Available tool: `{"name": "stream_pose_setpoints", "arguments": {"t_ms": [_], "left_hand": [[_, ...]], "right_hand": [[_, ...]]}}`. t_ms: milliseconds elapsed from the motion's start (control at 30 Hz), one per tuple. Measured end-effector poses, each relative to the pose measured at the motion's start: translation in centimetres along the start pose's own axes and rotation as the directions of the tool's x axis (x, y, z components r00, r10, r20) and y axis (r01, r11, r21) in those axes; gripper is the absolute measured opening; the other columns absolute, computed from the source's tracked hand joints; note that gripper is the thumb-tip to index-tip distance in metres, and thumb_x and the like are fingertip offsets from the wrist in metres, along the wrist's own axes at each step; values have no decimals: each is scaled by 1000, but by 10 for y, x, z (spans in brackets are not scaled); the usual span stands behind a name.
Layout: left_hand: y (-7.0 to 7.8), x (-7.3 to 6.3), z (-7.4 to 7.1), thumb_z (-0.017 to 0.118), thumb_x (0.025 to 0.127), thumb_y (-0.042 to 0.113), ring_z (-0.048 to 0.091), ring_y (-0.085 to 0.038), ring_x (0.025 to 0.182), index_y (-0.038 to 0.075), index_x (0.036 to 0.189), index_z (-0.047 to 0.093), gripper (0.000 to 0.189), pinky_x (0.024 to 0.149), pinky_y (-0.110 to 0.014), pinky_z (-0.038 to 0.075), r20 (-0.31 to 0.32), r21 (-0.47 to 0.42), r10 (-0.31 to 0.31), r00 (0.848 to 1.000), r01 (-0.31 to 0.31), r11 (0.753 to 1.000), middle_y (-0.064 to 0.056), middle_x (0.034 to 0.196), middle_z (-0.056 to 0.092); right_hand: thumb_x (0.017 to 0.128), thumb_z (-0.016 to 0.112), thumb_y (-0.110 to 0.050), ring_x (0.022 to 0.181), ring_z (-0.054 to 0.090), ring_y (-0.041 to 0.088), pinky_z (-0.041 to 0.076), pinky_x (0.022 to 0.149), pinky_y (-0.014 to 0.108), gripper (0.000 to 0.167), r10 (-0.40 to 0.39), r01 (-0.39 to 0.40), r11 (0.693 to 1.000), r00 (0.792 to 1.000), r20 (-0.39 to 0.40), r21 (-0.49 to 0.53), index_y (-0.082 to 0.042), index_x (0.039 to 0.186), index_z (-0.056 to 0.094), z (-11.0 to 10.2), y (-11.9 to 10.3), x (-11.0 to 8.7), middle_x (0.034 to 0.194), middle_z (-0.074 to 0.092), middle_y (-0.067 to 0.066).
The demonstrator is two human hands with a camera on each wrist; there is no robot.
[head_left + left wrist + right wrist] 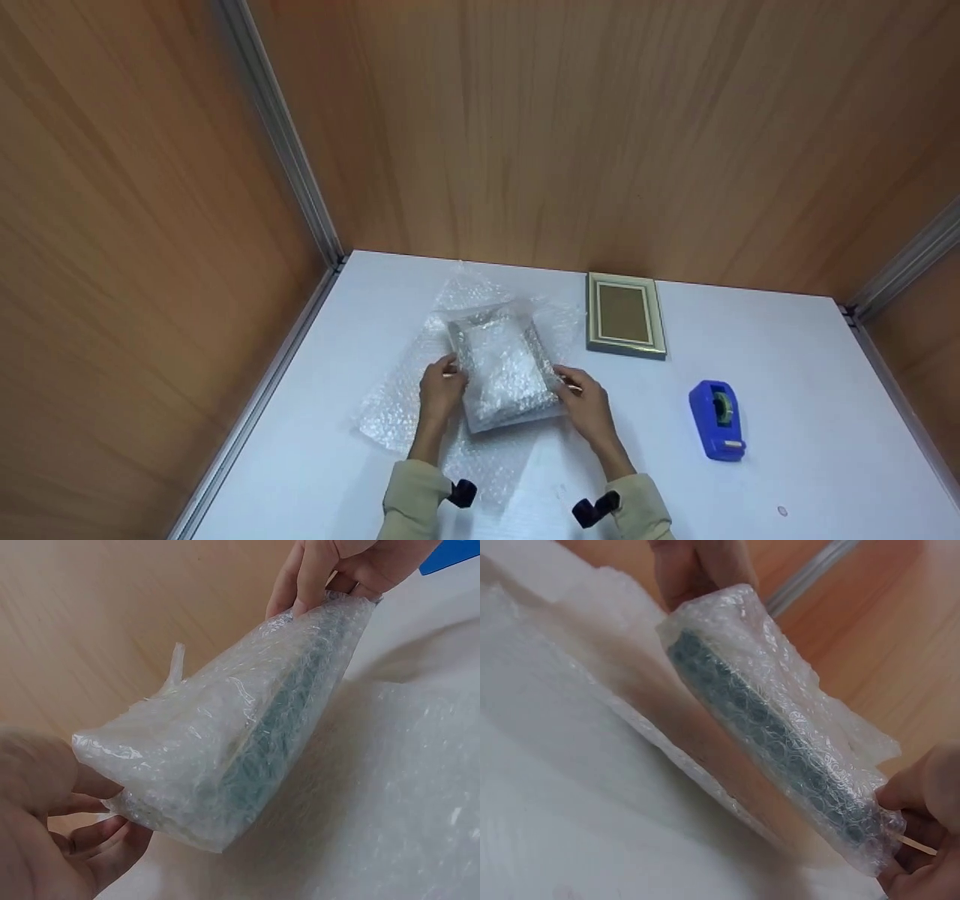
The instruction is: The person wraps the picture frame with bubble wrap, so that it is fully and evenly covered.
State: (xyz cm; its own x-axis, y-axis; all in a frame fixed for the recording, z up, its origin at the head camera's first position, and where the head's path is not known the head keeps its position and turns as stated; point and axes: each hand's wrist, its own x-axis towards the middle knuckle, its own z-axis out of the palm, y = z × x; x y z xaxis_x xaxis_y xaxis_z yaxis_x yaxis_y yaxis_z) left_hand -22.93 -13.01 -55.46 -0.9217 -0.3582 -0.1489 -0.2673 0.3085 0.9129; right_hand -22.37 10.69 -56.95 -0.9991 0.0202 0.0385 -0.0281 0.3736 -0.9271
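Observation:
A picture frame wrapped in bubble wrap [501, 367] is lifted and tilted above a loose sheet of bubble wrap [394, 401]. The dark edge of the frame shows through the wrap in both wrist views. My left hand [441, 390] pinches the left side of the package, thumb on one face and fingers on the other. On the opposite side my right hand [583, 401] pinches its edge in the same way. A thin pale strip [919, 845], too small to identify, pokes out beside the right fingers. A flap of wrap stands up from the package's far side.
An unwrapped gold-coloured picture frame [626, 315] lies at the back of the white table [787, 360]. A blue tape dispenser [718, 421] stands to the right. Wooden panels [562, 150] rise behind and beside the table.

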Motion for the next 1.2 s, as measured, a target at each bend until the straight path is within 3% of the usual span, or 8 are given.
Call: {"name": "stream_pose_setpoints", "arguments": {"t_ms": [367,633,867,1200], "left_hand": [[3,-30,30,62,84,4,68,-23,86,-5,127,57,44,67,-28,57,67,-17,139,988,-138,990,-15,101,62],[6,-47,48,63,86,8,65,-17,85,-2,129,56,44,67,-24,56,143,20,148,979,-153,988,-11,102,59],[5,-59,58,63,86,4,65,-19,86,-5,127,57,43,65,-22,56,195,-4,230,954,-234,972,-15,101,59],[12,-74,73,63,83,1,64,-14,83,-1,129,57,47,64,-20,54,280,46,251,927,-274,961,-12,101,60]], "right_hand": [[93,61,-16,113,59,22,49,98,37,32,77,-79,996,994,-73,-35,-14,125,62,-41,4,-36,126,61,6],[93,61,-13,114,58,23,48,99,38,34,115,-122,991,986,-118,-54,-12,127,61,-59,13,-59,128,61,7],[94,59,-14,116,57,21,49,98,35,34,202,-212,976,969,-145,-56,-14,128,60,-71,18,-76,131,59,5],[96,59,-24,123,53,26,50,97,32,38,282,-291,956,946,-160,-35,-14,132,57,-89,29,-99,136,55,9]]}}
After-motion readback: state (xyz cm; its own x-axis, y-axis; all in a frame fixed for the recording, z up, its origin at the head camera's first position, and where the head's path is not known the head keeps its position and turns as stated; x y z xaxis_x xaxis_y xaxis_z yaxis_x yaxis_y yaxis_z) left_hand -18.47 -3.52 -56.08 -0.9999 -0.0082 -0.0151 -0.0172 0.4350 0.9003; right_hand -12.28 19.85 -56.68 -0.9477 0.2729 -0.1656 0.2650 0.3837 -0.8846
